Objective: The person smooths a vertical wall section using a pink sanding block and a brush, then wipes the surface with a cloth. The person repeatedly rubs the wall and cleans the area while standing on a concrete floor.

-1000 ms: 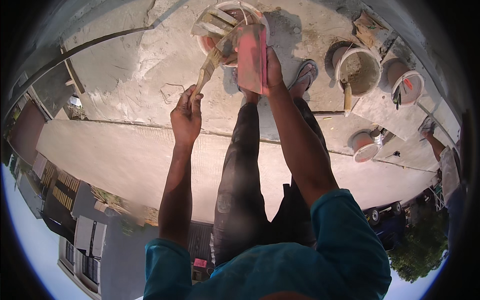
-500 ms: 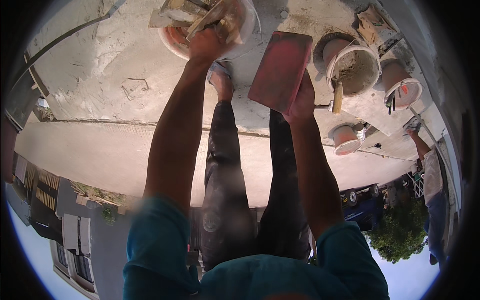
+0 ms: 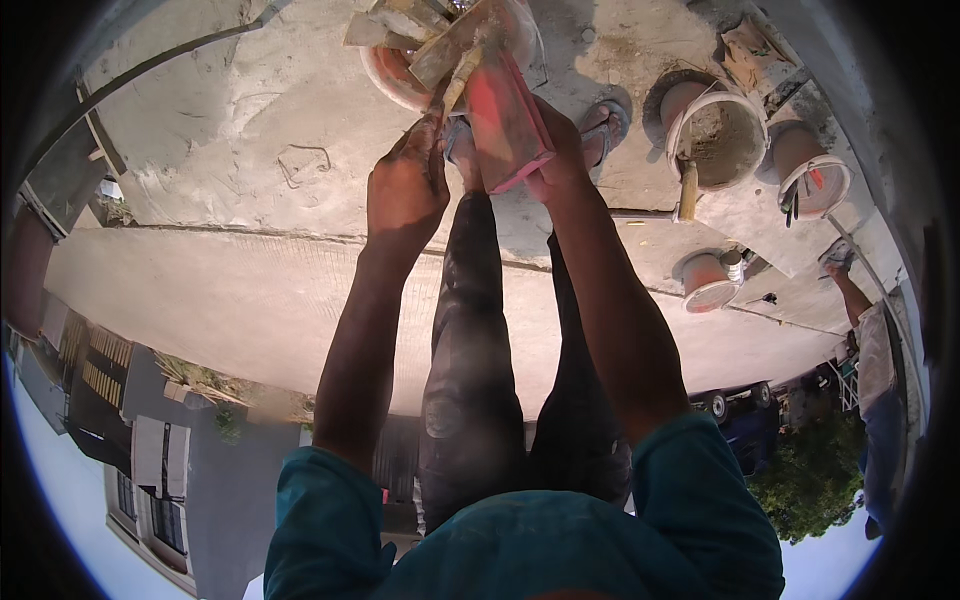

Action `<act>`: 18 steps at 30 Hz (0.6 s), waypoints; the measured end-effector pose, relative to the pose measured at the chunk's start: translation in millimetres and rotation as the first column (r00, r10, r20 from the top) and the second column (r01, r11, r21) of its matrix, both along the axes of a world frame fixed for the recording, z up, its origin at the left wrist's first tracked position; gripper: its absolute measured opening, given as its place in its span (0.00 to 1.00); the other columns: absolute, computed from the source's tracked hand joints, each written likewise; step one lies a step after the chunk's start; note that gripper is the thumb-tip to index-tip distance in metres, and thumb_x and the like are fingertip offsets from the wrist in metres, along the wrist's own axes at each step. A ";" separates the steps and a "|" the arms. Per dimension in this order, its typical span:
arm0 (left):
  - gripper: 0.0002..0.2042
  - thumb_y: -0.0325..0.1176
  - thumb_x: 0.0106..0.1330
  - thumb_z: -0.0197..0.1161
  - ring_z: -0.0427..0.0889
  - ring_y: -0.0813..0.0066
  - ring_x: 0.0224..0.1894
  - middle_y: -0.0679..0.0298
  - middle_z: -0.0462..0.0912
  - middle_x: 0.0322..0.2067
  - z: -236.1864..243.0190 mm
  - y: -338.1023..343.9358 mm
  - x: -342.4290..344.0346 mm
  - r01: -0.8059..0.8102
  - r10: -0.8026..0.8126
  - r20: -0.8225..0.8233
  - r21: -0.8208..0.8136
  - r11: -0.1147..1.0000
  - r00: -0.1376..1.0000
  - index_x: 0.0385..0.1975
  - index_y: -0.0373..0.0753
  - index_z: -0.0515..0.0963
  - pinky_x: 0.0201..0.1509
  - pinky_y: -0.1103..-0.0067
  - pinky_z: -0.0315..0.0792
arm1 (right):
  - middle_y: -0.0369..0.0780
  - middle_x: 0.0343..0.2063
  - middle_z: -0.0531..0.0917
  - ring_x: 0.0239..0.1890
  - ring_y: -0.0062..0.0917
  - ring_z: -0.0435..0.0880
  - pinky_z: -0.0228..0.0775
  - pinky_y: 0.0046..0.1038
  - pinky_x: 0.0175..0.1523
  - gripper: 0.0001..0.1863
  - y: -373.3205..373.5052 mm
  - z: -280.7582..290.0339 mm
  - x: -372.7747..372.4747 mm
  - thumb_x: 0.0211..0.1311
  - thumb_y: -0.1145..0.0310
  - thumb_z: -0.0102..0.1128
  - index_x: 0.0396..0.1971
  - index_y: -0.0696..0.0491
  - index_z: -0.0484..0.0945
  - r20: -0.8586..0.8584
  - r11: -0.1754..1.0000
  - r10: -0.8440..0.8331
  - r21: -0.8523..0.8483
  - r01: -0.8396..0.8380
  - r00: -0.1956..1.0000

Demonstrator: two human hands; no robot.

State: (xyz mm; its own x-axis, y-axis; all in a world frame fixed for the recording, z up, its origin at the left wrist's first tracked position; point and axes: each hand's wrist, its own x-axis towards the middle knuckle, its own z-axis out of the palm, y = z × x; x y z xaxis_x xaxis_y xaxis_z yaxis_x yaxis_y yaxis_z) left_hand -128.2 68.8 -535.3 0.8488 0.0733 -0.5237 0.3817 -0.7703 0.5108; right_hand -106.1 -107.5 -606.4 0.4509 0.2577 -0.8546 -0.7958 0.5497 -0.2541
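My left hand (image 3: 405, 190) grips the wooden handle of a trowel (image 3: 455, 60) whose blade reaches into a round orange pan (image 3: 400, 75) of grey mortar near the top of the view. My right hand (image 3: 560, 160) holds a flat red board (image 3: 505, 115) tilted beside the pan, close to the trowel blade. Both forearms stretch forward from teal sleeves. My legs in dark trousers and sandalled feet stand on the concrete slab just below the pan.
A large bucket (image 3: 715, 135) with sandy mix and a stick stands to the right, with two smaller pots (image 3: 810, 175) (image 3: 705, 280) near it. Another person (image 3: 870, 340) is at the right rim. The slab edge drops to buildings and a parked vehicle below.
My left hand drew back from the pan's middle to its near rim with the trowel. My right hand swung the red board left and up, against the pan.
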 end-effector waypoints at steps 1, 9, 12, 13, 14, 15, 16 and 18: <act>0.19 0.26 0.71 0.56 0.84 0.47 0.42 0.48 0.83 0.45 5.8 -3.1 -2.6 0.010 -0.010 0.002 0.016 1.000 1.000 0.61 0.42 0.73 0.42 0.63 0.78 | 0.40 0.43 0.83 0.42 0.23 0.83 0.78 0.25 0.46 0.20 -4.4 -3.9 4.1 0.67 0.69 0.61 0.56 0.60 0.76 -0.010 1.000 0.003 0.015 -0.003 1.000; 0.18 0.28 0.72 0.56 0.86 0.55 0.42 0.49 0.84 0.46 33.0 -14.3 -1.5 -0.059 0.043 -0.184 -0.082 0.995 0.982 0.61 0.40 0.74 0.43 0.68 0.79 | 0.43 0.46 0.82 0.48 0.28 0.83 0.79 0.28 0.49 0.19 -11.9 -37.7 -7.3 0.66 0.73 0.61 0.55 0.62 0.76 0.023 0.957 -0.288 -0.016 0.289 0.957; 0.18 0.28 0.73 0.55 0.86 0.61 0.36 0.49 0.84 0.43 32.4 -20.5 -6.2 0.005 -0.010 -0.082 -0.057 0.998 0.997 0.62 0.40 0.74 0.40 0.69 0.78 | 0.42 0.46 0.82 0.47 0.28 0.83 0.79 0.28 0.49 0.19 -16.5 -46.9 -3.3 0.65 0.73 0.61 0.55 0.63 0.76 0.017 0.964 -0.263 0.026 0.263 0.965; 0.18 0.29 0.73 0.55 0.86 0.63 0.34 0.49 0.84 0.41 30.6 -21.4 -8.6 0.040 -0.040 -0.002 -0.033 0.999 0.999 0.62 0.40 0.73 0.38 0.69 0.78 | 0.42 0.46 0.82 0.47 0.28 0.83 0.78 0.28 0.48 0.19 -19.8 -48.6 -2.1 0.65 0.73 0.62 0.55 0.63 0.76 -0.008 0.961 -0.266 0.078 0.266 0.964; 0.19 0.29 0.73 0.55 0.86 0.63 0.34 0.49 0.84 0.41 23.7 -18.3 -9.2 -0.008 0.005 -0.065 -0.046 0.999 0.998 0.62 0.40 0.73 0.38 0.68 0.78 | 0.42 0.46 0.82 0.47 0.28 0.83 0.78 0.28 0.48 0.20 -20.8 -41.1 -3.5 0.65 0.73 0.62 0.55 0.63 0.76 -0.002 0.970 -0.226 0.096 0.225 0.974; 0.19 0.28 0.73 0.55 0.86 0.63 0.35 0.49 0.84 0.41 9.2 -15.4 -2.9 -0.061 0.054 -0.121 -0.052 0.997 0.991 0.62 0.40 0.73 0.38 0.68 0.78 | 0.42 0.46 0.82 0.47 0.28 0.83 0.78 0.29 0.48 0.20 -23.7 -29.7 1.7 0.65 0.73 0.62 0.55 0.62 0.76 0.011 0.977 -0.182 0.119 0.179 0.983; 0.19 0.28 0.72 0.55 0.87 0.59 0.36 0.48 0.84 0.41 6.9 -14.7 -0.5 -0.085 0.075 -0.163 -0.051 0.995 0.984 0.62 0.40 0.73 0.39 0.67 0.78 | 0.42 0.46 0.82 0.47 0.28 0.83 0.78 0.29 0.48 0.20 -24.2 -23.6 3.6 0.65 0.73 0.62 0.56 0.62 0.76 0.025 0.981 -0.139 0.142 0.134 0.990; 0.19 0.27 0.72 0.56 0.87 0.52 0.39 0.48 0.85 0.41 1.4 -21.2 4.0 -0.058 0.051 -0.102 -0.067 0.996 0.994 0.62 0.40 0.73 0.40 0.65 0.78 | 0.41 0.46 0.82 0.46 0.27 0.83 0.78 0.30 0.49 0.20 -27.9 -40.4 4.2 0.67 0.71 0.61 0.56 0.62 0.76 0.113 0.996 -0.069 -0.041 0.074 0.991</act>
